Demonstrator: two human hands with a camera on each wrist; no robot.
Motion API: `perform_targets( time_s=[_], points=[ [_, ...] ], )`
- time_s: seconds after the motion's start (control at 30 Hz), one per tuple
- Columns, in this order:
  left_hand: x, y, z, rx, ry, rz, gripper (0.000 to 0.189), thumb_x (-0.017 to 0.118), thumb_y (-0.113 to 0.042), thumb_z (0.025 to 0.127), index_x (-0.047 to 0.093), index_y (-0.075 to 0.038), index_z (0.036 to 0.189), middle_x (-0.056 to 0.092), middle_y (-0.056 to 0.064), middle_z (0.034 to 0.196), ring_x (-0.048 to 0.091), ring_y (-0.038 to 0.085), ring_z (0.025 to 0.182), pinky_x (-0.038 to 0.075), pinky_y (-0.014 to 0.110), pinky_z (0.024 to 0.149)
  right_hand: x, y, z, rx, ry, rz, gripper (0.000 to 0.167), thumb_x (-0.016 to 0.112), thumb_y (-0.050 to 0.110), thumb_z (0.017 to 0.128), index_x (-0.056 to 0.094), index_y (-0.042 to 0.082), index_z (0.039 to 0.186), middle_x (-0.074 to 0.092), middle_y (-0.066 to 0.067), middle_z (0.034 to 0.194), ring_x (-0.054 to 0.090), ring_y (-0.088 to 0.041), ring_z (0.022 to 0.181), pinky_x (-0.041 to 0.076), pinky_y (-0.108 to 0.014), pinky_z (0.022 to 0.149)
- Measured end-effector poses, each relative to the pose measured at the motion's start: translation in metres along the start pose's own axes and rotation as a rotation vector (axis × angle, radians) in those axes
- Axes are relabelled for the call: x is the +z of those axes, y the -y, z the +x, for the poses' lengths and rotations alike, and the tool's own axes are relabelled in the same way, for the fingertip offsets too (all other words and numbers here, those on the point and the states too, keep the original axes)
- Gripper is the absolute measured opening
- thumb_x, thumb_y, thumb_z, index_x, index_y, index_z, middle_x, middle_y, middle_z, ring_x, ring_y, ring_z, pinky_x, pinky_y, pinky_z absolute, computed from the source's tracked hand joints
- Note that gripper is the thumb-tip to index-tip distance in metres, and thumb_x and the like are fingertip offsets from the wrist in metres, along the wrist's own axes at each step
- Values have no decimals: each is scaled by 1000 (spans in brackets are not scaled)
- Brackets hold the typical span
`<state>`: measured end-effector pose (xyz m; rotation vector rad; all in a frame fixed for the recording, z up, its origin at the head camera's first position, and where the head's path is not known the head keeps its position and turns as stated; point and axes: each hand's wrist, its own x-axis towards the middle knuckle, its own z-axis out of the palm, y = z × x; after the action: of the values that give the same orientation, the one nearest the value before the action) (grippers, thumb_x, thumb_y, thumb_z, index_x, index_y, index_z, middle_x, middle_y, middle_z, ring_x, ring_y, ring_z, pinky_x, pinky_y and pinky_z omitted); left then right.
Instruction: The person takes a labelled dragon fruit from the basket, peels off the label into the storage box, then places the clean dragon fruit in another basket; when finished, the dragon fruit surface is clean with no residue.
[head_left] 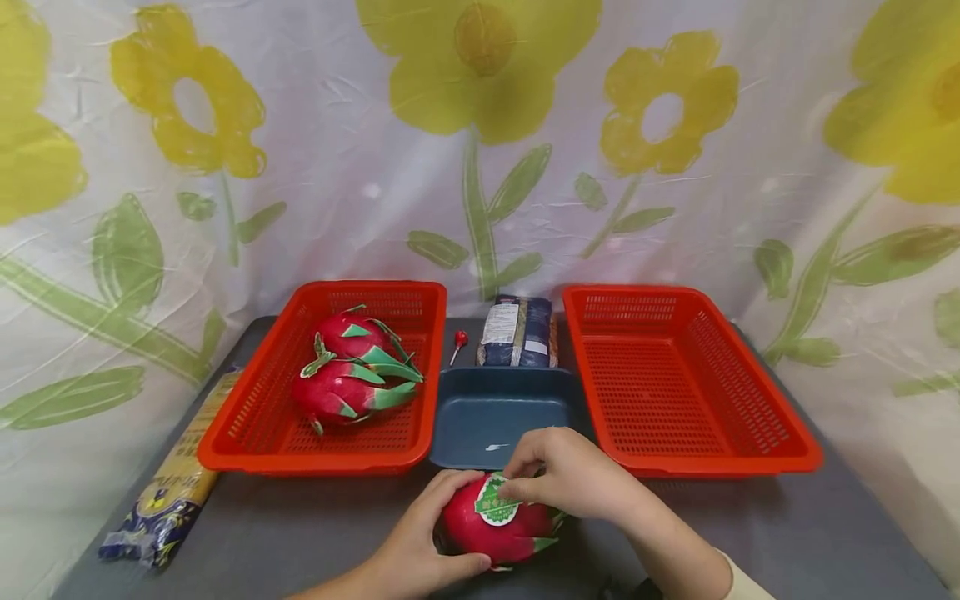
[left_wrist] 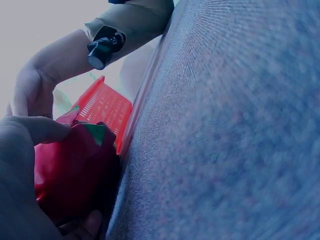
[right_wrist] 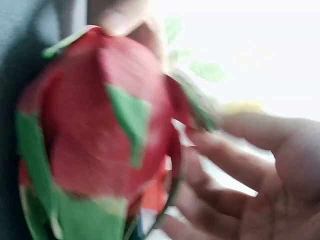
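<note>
A red dragon fruit with green scales lies on the grey table near the front edge. It carries a green and white sticker on top. My left hand grips the fruit's left side, thumb underneath toward me. My right hand reaches over from the right, and its curled fingertips pinch the sticker's upper edge. In the left wrist view the fruit fills the lower left beside my thumb. The right wrist view shows the fruit close up and blurred, with my fingers beside it.
A red basket at the left holds two dragon fruits. Another red basket stands at the right. Between them are a blue tray, a dark packet and a small red-headed tool. A long noodle packet lies far left.
</note>
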<state>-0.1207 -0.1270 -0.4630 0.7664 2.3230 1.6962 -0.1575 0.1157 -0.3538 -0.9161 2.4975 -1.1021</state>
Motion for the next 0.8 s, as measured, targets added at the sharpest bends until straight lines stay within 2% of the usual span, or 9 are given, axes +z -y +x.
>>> perform_targets(
  time_s=[0.07,0.13,0.33,0.5,0.63,0.8],
  points=[
    [0,0,0,8,-5,20,78,88,-32,79,49,-30,147,51,-8,137,50,20,126,54,32,94,4,1,2,-5,-63,-8,4,82,21,88,83,18,85,67,16,82,61,-6,81,55,-26,63],
    [0,0,0,0,-5,24,78,87,-32,80,49,-31,148,51,-8,136,50,20,125,55,32,93,7,1,2,-17,-100,-13,6,81,16,88,83,19,83,67,17,82,61,-6,81,56,-26,63],
    [0,-2,0,-45,-6,-22,74,85,-30,81,51,-28,147,52,-2,133,51,22,124,55,31,92,11,4,3,-36,-152,0,8,82,15,87,83,21,82,66,18,81,61,-8,83,56,-27,65],
    [1,-1,2,-80,-19,-21,73,86,-32,80,50,-26,144,51,-3,134,51,22,124,53,30,94,7,5,4,-33,-196,115,4,80,19,90,84,18,89,70,12,87,64,-14,86,59,-30,68],
    [0,0,3,-77,-22,-3,74,86,-33,79,49,-26,142,50,-4,135,50,23,124,54,31,92,1,2,6,44,-312,193,9,79,23,91,83,16,95,74,6,89,67,-17,83,59,-33,70],
    [0,2,1,-54,-24,13,75,87,-33,77,49,-28,142,50,-6,134,51,23,123,55,32,91,7,-17,21,183,-441,126,8,81,22,89,82,16,94,74,7,84,66,-14,77,56,-33,68]
  ],
)
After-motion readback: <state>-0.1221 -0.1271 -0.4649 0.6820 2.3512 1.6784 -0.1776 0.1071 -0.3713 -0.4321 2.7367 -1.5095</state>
